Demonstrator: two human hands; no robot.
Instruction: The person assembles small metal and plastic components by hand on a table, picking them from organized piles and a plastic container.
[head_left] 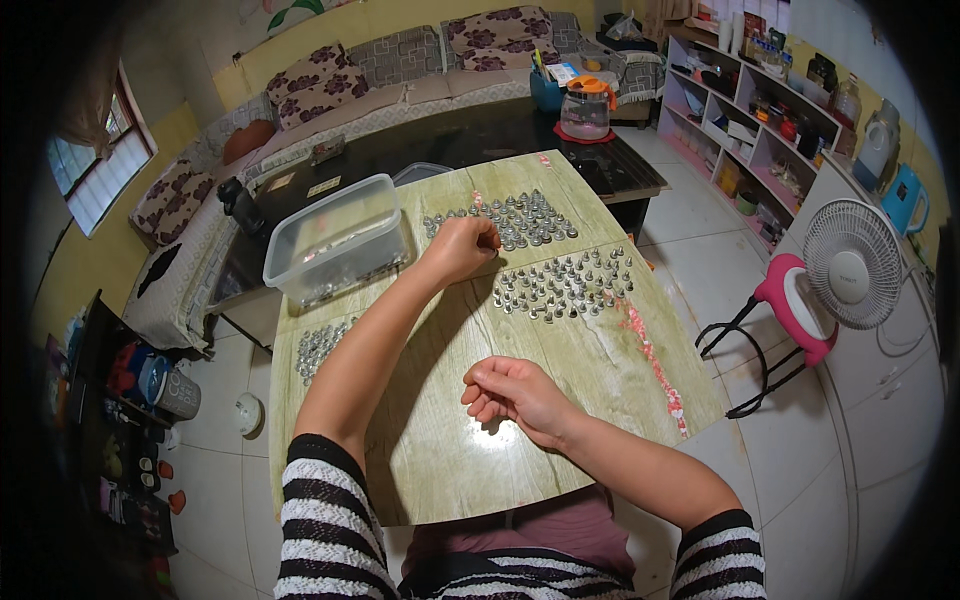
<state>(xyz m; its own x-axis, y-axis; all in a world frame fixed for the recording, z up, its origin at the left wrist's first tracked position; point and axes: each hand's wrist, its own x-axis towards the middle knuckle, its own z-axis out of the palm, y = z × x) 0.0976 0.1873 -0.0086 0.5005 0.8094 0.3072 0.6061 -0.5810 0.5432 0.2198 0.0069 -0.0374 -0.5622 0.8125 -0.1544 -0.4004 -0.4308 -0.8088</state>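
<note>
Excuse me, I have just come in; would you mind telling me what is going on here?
A person is at a table bearing groups of small metal pieces. The left hand is by the far group; whether it holds a piece is hidden. The right hand, fingers curled, is over a bare part nearer the body. A clear box stands at the left, beyond another group.

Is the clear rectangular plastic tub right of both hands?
No, the clear rectangular plastic tub stands to the left of both the bare left hand and bare right hand.
</note>
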